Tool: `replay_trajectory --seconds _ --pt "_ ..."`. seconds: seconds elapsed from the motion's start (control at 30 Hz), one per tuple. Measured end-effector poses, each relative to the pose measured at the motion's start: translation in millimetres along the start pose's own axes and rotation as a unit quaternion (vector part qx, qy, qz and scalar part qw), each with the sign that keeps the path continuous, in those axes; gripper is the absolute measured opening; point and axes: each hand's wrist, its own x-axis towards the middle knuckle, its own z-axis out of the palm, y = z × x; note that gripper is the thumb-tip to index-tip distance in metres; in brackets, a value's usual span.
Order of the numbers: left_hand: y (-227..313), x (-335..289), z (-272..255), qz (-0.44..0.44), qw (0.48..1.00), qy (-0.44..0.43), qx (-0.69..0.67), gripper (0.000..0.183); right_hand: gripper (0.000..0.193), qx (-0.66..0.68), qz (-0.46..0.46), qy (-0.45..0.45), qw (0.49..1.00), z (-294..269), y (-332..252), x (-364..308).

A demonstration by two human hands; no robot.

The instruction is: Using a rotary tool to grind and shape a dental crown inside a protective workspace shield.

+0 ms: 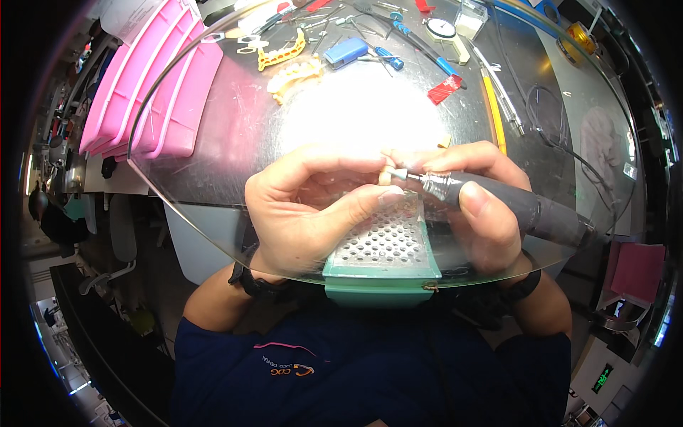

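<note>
Between the thumb and fingertips of my left hand (299,206) is a small cream-coloured dental crown (385,176). My right hand (491,213) is wrapped round a dark rotary handpiece (537,210) that points left. The handpiece's pale grey-green grinding tip (400,174) meets or nearly meets the crown; I cannot tell whether they touch. Both hands are close together above a perforated metal plate (377,242) set in a green frame (377,272). A clear curved shield (206,243) lies between the camera and my hands.
Pink stacked trays (153,92) stand at the left. Farther back lie a yellow dental arch piece (282,51), a tooth model (297,75), a blue box (346,52), a dial gauge (441,28) and scattered burs. A yellow pencil (493,110) and a cable (546,121) lie at the right.
</note>
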Motion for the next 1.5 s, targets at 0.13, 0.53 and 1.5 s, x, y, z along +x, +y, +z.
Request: replay_trajectory --seconds 0.13,0.53,1.5 --pt "1.9 1.6 -1.3 0.013 1.000 -0.012 0.019 0.027 0.029 -0.007 0.001 -0.013 1.000 -1.8 0.0 0.2" --pt "0.2 -0.2 -4.3 0.005 0.997 -0.033 0.063 0.033 0.028 0.022 0.008 -0.012 1.000 -1.1 -0.7 -0.2" --pt "-0.1 -0.7 0.3 -0.007 1.000 0.001 0.004 0.027 0.030 -0.014 0.010 0.000 1.000 -3.1 -0.9 -0.1"
